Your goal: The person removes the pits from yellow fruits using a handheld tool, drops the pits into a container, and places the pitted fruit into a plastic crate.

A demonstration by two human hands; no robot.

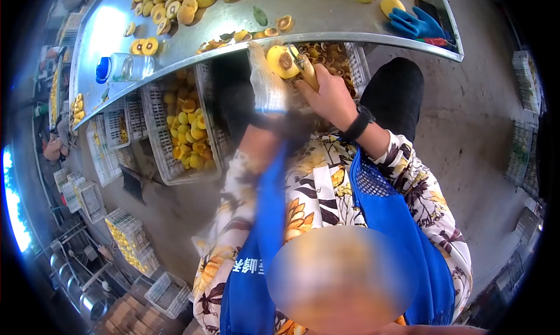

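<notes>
Fruit half (282,61): judged light, soft, slippery on the cut face, easily bruised; hold by the skin side. Gloved left hand (267,87) grip closed on it; right hand (331,96) clasps a tool (307,70).

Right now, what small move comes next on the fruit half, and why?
Probably dig the tool under the pit and flick it out. The gloved left hand holds the fruit half cut face up, pit in place, and the right hand has the tool at its edge, over a crate of halves.
</notes>
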